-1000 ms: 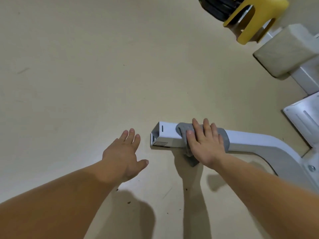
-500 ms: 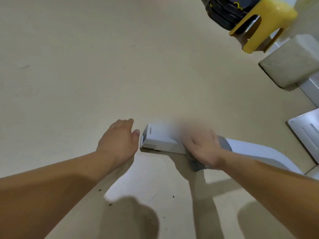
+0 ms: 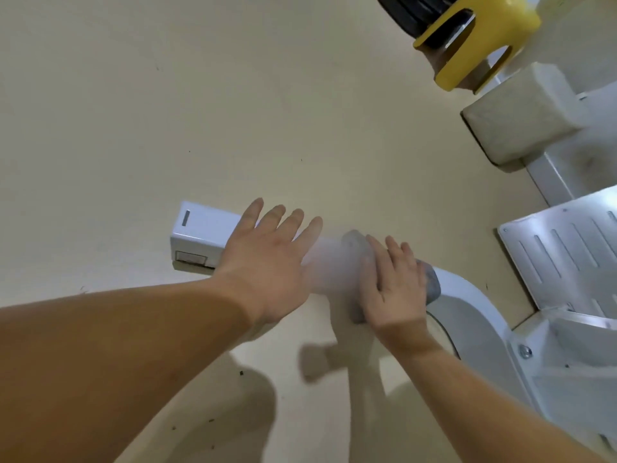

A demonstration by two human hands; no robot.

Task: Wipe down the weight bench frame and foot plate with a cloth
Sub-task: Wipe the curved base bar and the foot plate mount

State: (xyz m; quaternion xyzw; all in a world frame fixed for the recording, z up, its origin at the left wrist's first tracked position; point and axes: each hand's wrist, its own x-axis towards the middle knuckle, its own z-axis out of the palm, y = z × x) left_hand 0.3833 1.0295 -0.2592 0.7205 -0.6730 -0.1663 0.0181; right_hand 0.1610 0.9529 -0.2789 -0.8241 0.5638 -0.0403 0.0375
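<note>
A white bench frame leg lies low over the beige floor, running from its square end at the left to a curved joint at the right. A grey cloth is draped over the leg. My right hand lies flat on the cloth with its fingers straight, pressing it against the leg. My left hand hovers over the leg's left part, fingers spread and straight, holding nothing. The ribbed metal foot plate sits at the right edge.
A beige pad juts out at the upper right. Above it a yellow bracket holds black weight plates. More white frame with a bolt fills the lower right. Bare floor spreads to the left and behind.
My left hand has moved from the floor left of the leg's end to above the leg. My right hand and the cloth have slid right along the leg, away from its end.
</note>
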